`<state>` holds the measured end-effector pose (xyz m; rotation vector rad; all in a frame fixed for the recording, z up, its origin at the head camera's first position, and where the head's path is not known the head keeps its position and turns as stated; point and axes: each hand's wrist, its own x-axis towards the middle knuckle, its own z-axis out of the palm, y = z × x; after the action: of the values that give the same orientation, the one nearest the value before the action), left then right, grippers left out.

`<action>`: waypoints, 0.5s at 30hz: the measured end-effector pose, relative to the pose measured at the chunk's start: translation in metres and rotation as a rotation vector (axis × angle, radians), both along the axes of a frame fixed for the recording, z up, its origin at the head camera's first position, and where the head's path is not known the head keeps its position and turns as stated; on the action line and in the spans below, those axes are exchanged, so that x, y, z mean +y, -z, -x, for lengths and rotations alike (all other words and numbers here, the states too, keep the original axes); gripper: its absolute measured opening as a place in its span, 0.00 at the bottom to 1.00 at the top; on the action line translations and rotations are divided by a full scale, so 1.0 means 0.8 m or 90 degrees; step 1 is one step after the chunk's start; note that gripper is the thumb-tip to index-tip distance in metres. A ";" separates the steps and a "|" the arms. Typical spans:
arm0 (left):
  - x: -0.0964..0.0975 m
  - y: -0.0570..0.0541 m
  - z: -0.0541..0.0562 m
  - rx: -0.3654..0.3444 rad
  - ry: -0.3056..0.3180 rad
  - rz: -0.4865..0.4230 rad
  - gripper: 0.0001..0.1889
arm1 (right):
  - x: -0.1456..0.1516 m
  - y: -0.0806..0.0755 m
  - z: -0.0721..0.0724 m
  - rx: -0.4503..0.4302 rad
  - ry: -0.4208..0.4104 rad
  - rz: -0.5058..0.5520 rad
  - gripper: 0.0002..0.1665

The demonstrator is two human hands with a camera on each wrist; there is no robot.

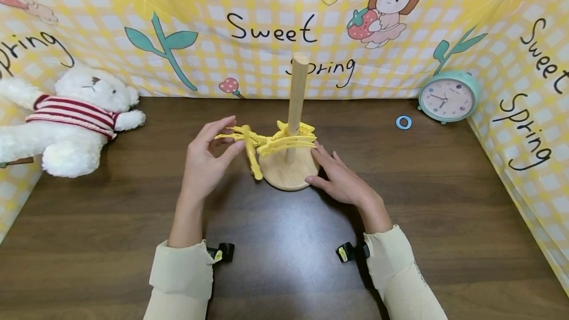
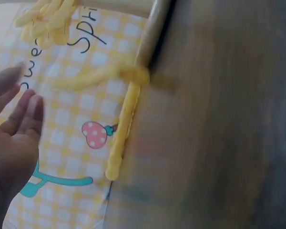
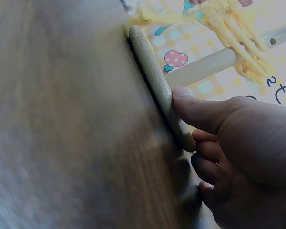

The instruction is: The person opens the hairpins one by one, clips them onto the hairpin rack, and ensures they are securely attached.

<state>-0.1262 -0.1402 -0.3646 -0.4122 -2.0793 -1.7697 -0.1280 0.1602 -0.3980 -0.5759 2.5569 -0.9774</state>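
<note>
A wooden stand, with a round base (image 1: 284, 179) and an upright post (image 1: 299, 88), is on the table between both hands. Around the post sits a yellow branching plastic piece (image 1: 286, 146), its thin curved bars bunched together. A long bar with knobbly ends (image 1: 253, 159) hangs from its left side, beyond the base's edge. My left hand (image 1: 206, 162) is at the left end of the yellow piece, thumb and fingers spread apart around it. My right hand (image 1: 340, 177) grips the rim of the base, with the thumb on the upper face (image 3: 195, 109) and the fingers at the edge.
A white teddy bear (image 1: 66, 122) in a striped top lies at the left. Toward the back right are a small blue ring (image 1: 403, 122) and a turquoise alarm clock (image 1: 449, 97). Yellow checked cloth (image 1: 262, 63) covers the back and both sides.
</note>
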 end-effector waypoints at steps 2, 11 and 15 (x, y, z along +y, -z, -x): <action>-0.004 0.000 0.000 0.001 -0.008 0.011 0.23 | 0.000 0.000 0.000 0.001 -0.004 0.001 0.45; -0.020 0.002 0.000 -0.048 -0.040 0.053 0.18 | 0.001 0.002 0.002 0.005 -0.011 -0.003 0.45; -0.030 0.002 -0.003 -0.083 -0.043 0.119 0.16 | 0.000 0.002 0.002 0.002 -0.008 -0.005 0.45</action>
<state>-0.1240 -0.1639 -0.3666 -0.2802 -2.3317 -1.6084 -0.1297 0.1604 -0.3993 -0.5920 2.5551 -0.9631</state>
